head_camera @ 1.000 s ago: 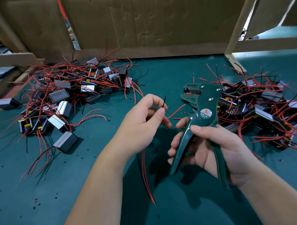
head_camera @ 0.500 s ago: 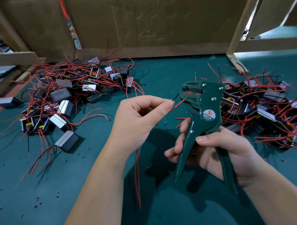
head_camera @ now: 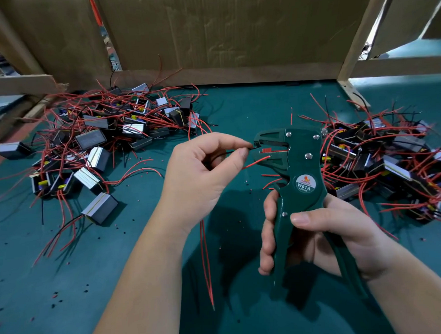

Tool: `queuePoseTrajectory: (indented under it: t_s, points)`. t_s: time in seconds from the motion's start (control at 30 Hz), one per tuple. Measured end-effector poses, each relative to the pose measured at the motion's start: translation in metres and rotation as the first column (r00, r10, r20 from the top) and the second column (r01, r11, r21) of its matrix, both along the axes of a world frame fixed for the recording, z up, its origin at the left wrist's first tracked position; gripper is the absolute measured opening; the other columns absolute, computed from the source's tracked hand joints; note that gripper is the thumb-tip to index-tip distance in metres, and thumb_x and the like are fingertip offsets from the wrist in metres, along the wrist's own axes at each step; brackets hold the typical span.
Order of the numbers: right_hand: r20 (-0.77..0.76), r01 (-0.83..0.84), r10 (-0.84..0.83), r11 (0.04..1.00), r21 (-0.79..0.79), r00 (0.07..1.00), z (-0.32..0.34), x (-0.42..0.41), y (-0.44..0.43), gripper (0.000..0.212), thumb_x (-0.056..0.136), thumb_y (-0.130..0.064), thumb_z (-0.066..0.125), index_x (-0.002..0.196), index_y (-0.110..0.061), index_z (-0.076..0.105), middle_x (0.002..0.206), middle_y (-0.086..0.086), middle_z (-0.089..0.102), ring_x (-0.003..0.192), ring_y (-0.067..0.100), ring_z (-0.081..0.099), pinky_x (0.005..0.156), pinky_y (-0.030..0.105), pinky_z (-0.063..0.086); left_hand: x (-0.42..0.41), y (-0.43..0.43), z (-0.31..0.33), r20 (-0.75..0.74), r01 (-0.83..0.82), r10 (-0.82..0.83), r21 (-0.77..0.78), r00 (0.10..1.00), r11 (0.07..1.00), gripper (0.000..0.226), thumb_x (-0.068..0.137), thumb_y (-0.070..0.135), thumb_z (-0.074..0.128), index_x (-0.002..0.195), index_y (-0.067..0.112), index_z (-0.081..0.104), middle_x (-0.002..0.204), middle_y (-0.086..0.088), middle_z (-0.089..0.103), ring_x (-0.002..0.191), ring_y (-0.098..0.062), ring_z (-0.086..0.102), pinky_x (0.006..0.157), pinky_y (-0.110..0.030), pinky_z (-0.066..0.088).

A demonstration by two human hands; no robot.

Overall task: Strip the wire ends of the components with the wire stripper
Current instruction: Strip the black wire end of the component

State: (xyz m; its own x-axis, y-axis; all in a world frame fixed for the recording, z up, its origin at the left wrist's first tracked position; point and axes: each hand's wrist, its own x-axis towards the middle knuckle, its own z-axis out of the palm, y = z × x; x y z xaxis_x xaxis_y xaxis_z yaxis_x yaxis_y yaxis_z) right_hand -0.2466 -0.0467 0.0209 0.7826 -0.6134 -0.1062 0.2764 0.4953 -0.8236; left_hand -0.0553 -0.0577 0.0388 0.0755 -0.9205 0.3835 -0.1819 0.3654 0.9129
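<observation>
Holding black wire [head_camera: 250,147] at wire stripper [head_camera: 303,168].

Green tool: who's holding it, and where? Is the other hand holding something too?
The right-hand grip holds the wire stripper by its two handles. The left-hand grip pinches a thin black wire near its end, between thumb and forefinger.
</observation>
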Motion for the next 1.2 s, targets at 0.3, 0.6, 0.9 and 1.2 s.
queuePoseTrajectory:
  t_s: [0.3, 0.6, 0.9, 1.2]
  points:
    - [-0.061, 0.045, -0.047, 0.999, -0.032, 0.997, 0.0000, -0.0012, 0.0011, 0.039, 0.075, -0.041, 0.077, 0.088, -0.008, 0.063, 0.074, 0.025, 0.061, 0.066, 0.039, 0.063, 0.069, 0.053, 0.050, 0.0027, 0.0002, -0.0015, 0.098, -0.008, 0.016, -0.081, 0.995, 0.997, 0.010, 0.085, 0.020, 0.066, 0.084, 0.030, 0.069, 0.058, 0.002, 0.037, 0.054, -0.005, 0.030, 0.052, -0.017, 0.028]
    - [-0.106, 0.079, -0.084, 0.995, -0.056, 0.991, -0.0036, -0.0007, 0.0001, 0.045, 0.074, -0.053, 0.074, 0.082, -0.011, 0.062, 0.068, 0.022, 0.061, 0.059, 0.037, 0.062, 0.067, 0.052, 0.046, 0.0030, 0.0000, -0.0013, 0.207, -0.048, 0.083, -0.169, 0.975, 0.984, 0.014, 0.086, 0.017, 0.065, 0.086, 0.031, 0.067, 0.055, 0.013, 0.038, 0.053, 0.000, 0.034, 0.056, -0.010, 0.030]
    - [-0.105, 0.077, -0.082, 0.996, -0.046, 0.991, -0.0028, 0.0010, 0.0006, 0.046, 0.071, -0.051, 0.077, 0.081, -0.009, 0.062, 0.067, 0.023, 0.060, 0.057, 0.036, 0.061, 0.063, 0.050, 0.049, 0.0056, -0.0014, -0.0031, 0.282, -0.075, 0.135, -0.213, 0.950, 0.974, 0.013, 0.085, 0.017, 0.067, 0.087, 0.030, 0.067, 0.059, 0.010, 0.033, 0.054, 0.000, 0.036, 0.056, -0.012, 0.029]
    - [-0.131, 0.118, -0.122, 0.992, -0.043, 0.984, -0.0041, 0.0030, 0.0024, 0.048, 0.070, -0.053, 0.077, 0.078, -0.009, 0.062, 0.064, 0.023, 0.058, 0.054, 0.036, 0.060, 0.059, 0.047, 0.050, 0.0059, -0.0022, -0.0041, 0.291, -0.085, 0.140, -0.195, 0.946, 0.977, 0.011, 0.085, 0.017, 0.067, 0.087, 0.028, 0.068, 0.056, 0.012, 0.033, 0.053, 0.001, 0.036, 0.056, -0.010, 0.029]
